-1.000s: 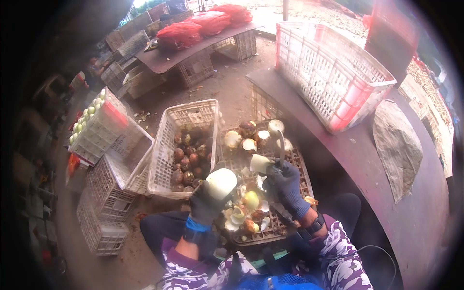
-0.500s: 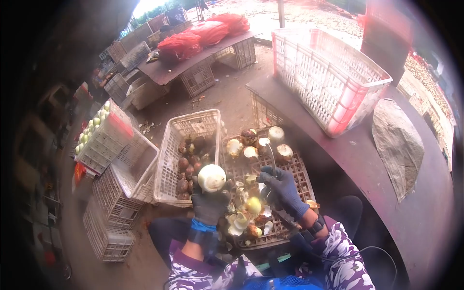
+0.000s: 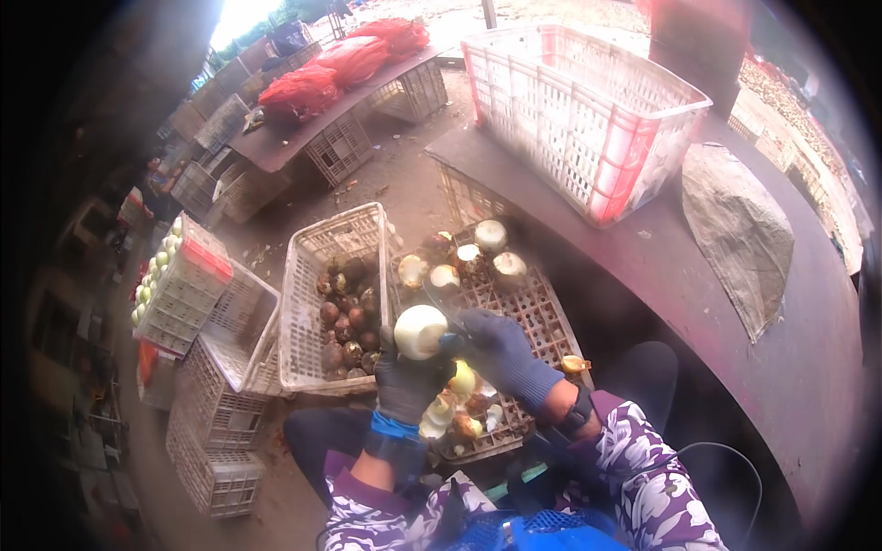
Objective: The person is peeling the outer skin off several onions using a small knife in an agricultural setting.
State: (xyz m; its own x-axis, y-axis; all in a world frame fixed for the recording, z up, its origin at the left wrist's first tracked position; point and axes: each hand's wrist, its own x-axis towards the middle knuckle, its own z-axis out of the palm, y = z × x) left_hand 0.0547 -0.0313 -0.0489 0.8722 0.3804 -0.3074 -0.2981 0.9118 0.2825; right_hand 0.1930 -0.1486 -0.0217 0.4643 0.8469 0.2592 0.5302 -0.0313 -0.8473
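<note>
My left hand (image 3: 404,376), in a dark glove, is wrapped round a peeled white onion (image 3: 421,331) from below. My right hand (image 3: 501,347), in a blue-grey knit glove, is closed at the onion's right side. It grips a knife whose thin curved blade is faint and mostly hidden at this moment. Beneath both hands lies an upturned plastic crate (image 3: 551,317) that serves as a work surface. Along its far side sit several onions with cut white faces, one of them a pale onion (image 3: 491,236). Onion skins and trimmings (image 3: 441,410) lie nearer my lap.
A crate (image 3: 292,303) of unpeeled brown-red onions (image 3: 344,312) stands left of the work surface. Further left are stacked crates (image 3: 220,404) and a crate of peeled onions (image 3: 184,285). On the right, a table (image 3: 643,266) bears a large white-and-red crate (image 3: 570,119) and a sack (image 3: 740,230).
My right hand has moved left and brought the knife up against the onion. The left hand still holds the onion. The view has shifted slightly.
</note>
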